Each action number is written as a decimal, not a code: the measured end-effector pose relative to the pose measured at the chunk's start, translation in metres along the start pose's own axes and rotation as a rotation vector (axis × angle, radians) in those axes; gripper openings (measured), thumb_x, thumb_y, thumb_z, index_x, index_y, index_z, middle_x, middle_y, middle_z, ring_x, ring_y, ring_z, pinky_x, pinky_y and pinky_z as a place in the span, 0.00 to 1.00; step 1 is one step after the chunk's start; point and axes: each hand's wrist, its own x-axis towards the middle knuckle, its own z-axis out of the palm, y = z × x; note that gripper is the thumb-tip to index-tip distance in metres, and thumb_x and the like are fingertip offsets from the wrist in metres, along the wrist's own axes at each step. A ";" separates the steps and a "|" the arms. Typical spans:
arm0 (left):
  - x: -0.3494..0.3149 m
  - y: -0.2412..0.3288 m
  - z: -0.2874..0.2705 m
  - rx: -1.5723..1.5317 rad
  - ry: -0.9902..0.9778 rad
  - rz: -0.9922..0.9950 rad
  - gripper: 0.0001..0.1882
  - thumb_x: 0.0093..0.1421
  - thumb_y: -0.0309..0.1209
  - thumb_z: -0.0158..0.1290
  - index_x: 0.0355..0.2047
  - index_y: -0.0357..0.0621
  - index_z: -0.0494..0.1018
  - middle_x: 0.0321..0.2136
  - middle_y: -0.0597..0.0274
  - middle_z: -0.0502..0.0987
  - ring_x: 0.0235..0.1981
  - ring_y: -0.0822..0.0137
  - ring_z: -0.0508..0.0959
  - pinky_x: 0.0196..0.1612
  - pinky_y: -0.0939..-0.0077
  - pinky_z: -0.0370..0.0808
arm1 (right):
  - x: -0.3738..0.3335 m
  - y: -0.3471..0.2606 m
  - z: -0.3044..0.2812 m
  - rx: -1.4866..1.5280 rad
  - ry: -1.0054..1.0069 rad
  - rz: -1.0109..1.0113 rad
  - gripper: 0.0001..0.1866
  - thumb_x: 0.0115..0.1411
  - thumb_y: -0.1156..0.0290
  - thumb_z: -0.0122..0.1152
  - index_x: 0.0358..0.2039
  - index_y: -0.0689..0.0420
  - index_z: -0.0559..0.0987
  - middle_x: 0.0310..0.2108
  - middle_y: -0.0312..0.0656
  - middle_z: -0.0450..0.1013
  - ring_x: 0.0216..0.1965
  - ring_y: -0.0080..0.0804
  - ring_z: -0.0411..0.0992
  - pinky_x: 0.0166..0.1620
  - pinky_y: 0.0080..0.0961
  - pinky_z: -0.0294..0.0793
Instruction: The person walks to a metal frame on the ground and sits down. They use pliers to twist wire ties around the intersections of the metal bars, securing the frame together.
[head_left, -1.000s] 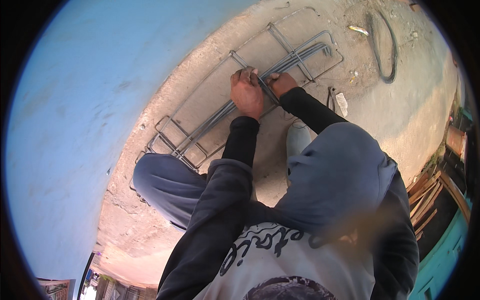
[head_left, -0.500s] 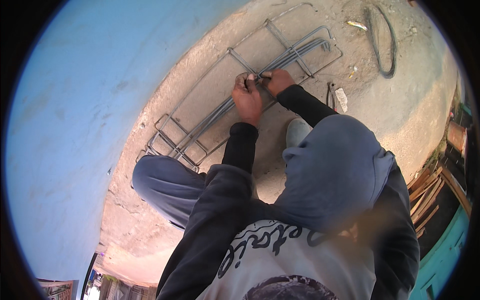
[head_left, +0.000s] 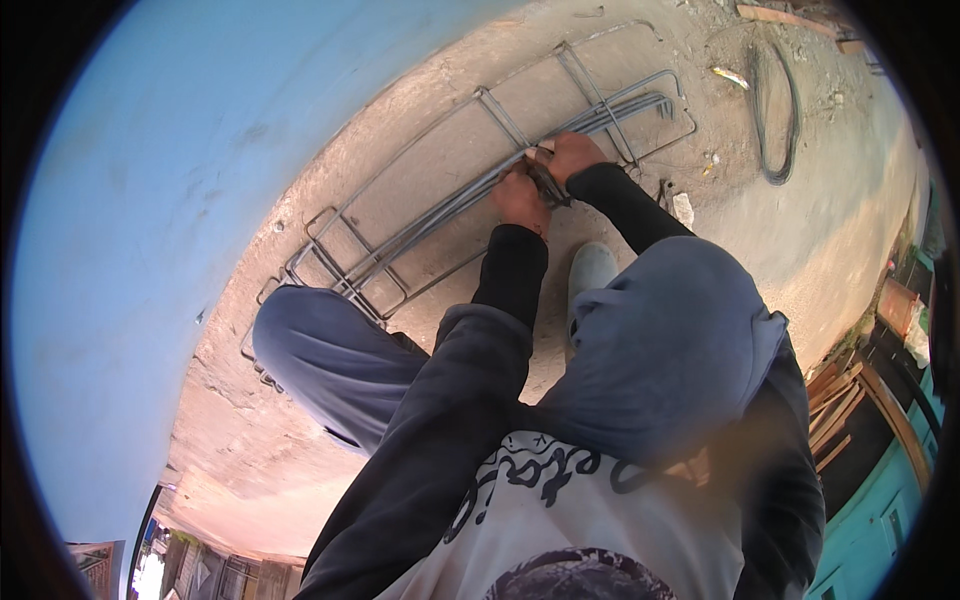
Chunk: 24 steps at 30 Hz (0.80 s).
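Note:
A long cage of grey steel bars [head_left: 400, 236], crossed by bent rectangular hoops, lies on the ground in front of me. My left hand [head_left: 522, 203] is closed at the middle of the cage, its fingers curled beside the bundled bars. Just to its right and a little farther away, my right hand [head_left: 574, 156] is closed too, its fingertips at the same bars. Something dark and narrow shows between the two hands, too shadowed to name. What either hand grips is hidden.
A coil of thin wire [head_left: 772, 115] lies on the ground at the far right. Near my right sleeve are a pale stone chip [head_left: 683, 208] and a small dark object [head_left: 664, 190]. The blue wall [head_left: 170, 200] runs along the left. Wooden strips [head_left: 838, 415] are piled at the right.
My left hand has turned and its raised fingers have curled down. My right hand has shifted slightly right in the picture. The view has tilted a little, moving the cage and coil down.

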 end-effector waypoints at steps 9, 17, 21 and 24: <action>0.002 0.015 -0.006 -0.011 -0.122 -0.094 0.23 0.53 0.32 0.64 0.49 0.40 0.76 0.41 0.52 0.82 0.46 0.57 0.82 0.48 0.68 0.77 | 0.000 0.012 0.016 -0.138 0.122 0.028 0.22 0.64 0.52 0.61 0.35 0.63 0.83 0.37 0.59 0.79 0.43 0.59 0.77 0.46 0.50 0.75; 0.008 -0.029 0.029 -1.649 -0.192 -0.372 0.12 0.66 0.28 0.49 0.49 0.40 0.74 0.45 0.58 0.77 0.47 0.61 0.77 0.45 0.65 0.74 | -0.003 -0.001 0.022 -0.142 0.259 -0.014 0.24 0.61 0.52 0.64 0.29 0.65 0.82 0.29 0.61 0.77 0.36 0.63 0.77 0.40 0.50 0.76; -0.003 -0.031 0.002 -0.955 -0.178 -0.217 0.13 0.61 0.30 0.54 0.46 0.43 0.80 0.40 0.52 0.82 0.49 0.53 0.78 0.53 0.64 0.73 | -0.008 -0.002 0.015 -0.151 0.196 0.048 0.21 0.63 0.54 0.62 0.31 0.63 0.83 0.32 0.60 0.78 0.39 0.61 0.77 0.43 0.51 0.75; 0.002 0.012 -0.036 -0.500 0.012 -0.343 0.14 0.59 0.32 0.57 0.44 0.45 0.82 0.39 0.51 0.83 0.48 0.50 0.79 0.57 0.58 0.69 | -0.006 0.003 0.014 -0.140 0.163 0.050 0.20 0.64 0.54 0.60 0.33 0.61 0.84 0.35 0.58 0.79 0.41 0.60 0.77 0.45 0.50 0.75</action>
